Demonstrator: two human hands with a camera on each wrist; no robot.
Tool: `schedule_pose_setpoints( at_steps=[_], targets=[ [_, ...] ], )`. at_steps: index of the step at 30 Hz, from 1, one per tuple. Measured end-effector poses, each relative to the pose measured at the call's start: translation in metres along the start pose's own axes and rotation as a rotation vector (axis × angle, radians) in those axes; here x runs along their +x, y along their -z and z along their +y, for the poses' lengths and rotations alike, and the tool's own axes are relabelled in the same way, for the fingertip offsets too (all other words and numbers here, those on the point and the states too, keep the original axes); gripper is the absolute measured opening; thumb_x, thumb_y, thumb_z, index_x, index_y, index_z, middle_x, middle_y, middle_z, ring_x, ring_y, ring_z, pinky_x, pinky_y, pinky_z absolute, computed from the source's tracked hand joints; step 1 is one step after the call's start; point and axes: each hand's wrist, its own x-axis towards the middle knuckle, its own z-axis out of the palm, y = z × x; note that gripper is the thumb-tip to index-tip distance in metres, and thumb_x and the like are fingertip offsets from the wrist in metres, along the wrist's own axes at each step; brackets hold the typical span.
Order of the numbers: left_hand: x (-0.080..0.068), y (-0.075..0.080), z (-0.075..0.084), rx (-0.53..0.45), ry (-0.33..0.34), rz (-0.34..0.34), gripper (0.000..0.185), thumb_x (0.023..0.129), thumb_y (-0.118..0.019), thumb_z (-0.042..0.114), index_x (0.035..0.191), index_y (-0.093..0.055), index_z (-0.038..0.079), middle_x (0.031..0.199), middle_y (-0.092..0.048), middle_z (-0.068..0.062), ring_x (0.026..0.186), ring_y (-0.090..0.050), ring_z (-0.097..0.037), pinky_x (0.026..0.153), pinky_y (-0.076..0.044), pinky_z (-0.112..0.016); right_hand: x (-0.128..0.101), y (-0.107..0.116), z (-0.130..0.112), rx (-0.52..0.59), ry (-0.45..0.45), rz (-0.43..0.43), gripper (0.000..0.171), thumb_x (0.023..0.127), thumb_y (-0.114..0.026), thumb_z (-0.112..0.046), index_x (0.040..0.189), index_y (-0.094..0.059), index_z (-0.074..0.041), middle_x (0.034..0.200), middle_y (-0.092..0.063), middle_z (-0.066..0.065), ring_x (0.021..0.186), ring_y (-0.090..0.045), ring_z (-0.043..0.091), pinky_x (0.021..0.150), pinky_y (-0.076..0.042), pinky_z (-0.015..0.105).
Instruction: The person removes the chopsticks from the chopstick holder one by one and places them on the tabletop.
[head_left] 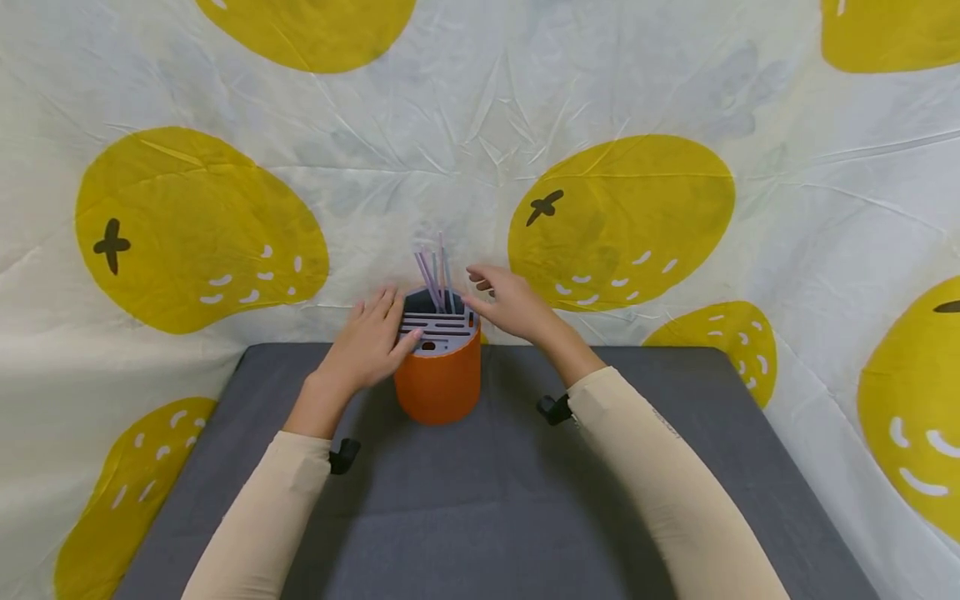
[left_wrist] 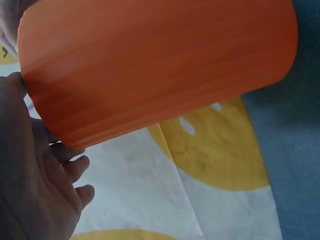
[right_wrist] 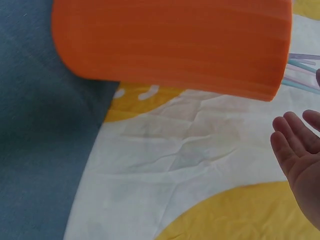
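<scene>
An orange holder [head_left: 438,387] stands upright near the far edge of the table, with a pale slotted lid [head_left: 450,341] over the front part of its top. Several thin straws [head_left: 429,279] in pastel colours rise from the dark opening behind the lid. My left hand [head_left: 368,340] rests on the holder's left rim, its thumb lying over the lid's edge. In the left wrist view its fingers [left_wrist: 75,170] reach past the rim. My right hand [head_left: 512,304] hovers at the right rim beside the straws, fingers loosely bent with nothing held between them.
A dark grey cloth [head_left: 450,533] covers the table. Right behind it hangs a white curtain [head_left: 420,200] printed with large yellow fruit. Small black wrist mounts [head_left: 555,409] stick out below both sleeves.
</scene>
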Motion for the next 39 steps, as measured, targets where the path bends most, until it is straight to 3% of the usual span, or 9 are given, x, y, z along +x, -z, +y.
schedule_pose_setpoints(
  at_steps=[17, 39],
  targets=[
    [0.002, -0.005, 0.005, -0.032, -0.046, -0.027, 0.076, 0.11, -0.032, 0.046, 0.162, -0.016, -0.007, 0.172, -0.011, -0.023, 0.16, -0.01, -0.04, 0.131, -0.012, -0.054, 0.038, -0.011, -0.006, 0.175, -0.05, 0.077, 0.035, 0.102, -0.067, -0.021, 0.133, -0.064, -0.005, 0.127, -0.069, 0.012, 0.119, -0.066, 0.027, 0.106, -0.054, 0.04],
    [-0.003, -0.011, 0.01, 0.003, -0.05, -0.035, 0.072, 0.111, -0.027, 0.044, 0.163, -0.015, -0.006, 0.172, -0.009, -0.022, 0.161, -0.007, -0.039, 0.132, -0.008, -0.05, 0.046, -0.028, -0.009, 0.101, -0.124, 0.172, 0.017, 0.102, -0.068, -0.024, 0.11, -0.069, -0.009, 0.107, -0.07, 0.008, 0.099, -0.066, 0.024, 0.09, -0.058, 0.04]
  ],
)
